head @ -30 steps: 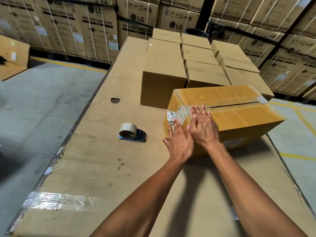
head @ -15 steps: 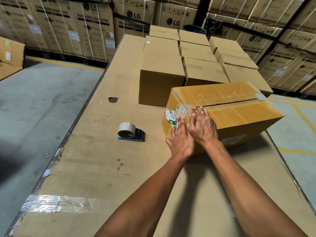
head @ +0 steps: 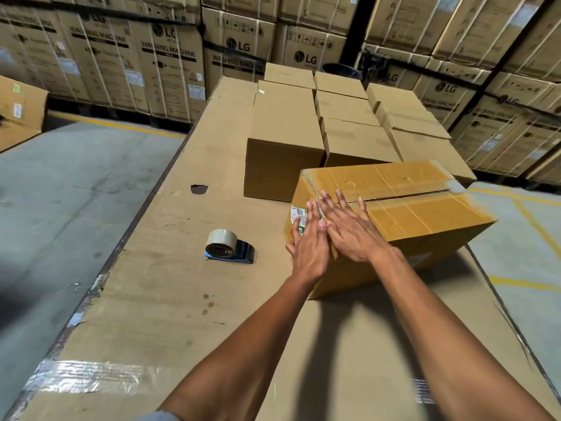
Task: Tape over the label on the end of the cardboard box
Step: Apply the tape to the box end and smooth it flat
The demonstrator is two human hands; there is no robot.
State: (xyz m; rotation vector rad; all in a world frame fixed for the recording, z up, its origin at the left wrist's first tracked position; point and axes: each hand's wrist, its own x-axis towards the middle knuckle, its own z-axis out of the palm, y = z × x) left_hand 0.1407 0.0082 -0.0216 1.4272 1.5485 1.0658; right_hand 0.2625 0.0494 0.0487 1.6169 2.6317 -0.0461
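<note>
Change since earlier: my right hand (head: 352, 235) had slid up from the box end onto the top face; my left hand (head: 308, 247) stayed on the end.
Grip: both hands were open and flat, holding nothing, palms pressed to cardboard.
Label (head: 299, 218): on the end face of the cardboard box (head: 425, 208), near the top corner, partly under my left fingers (head: 309, 212).
Tape strip: too clear to trace; I judged it ran over the corner edge.
Technique: I judged firm strokes outward from the label would clear bubbles.
Dispenser (head: 229, 247): lay on the table (head: 151, 299), near the box's left, untouched.
Surroundings: plain cartons (head: 285, 141) stood behind.
</note>
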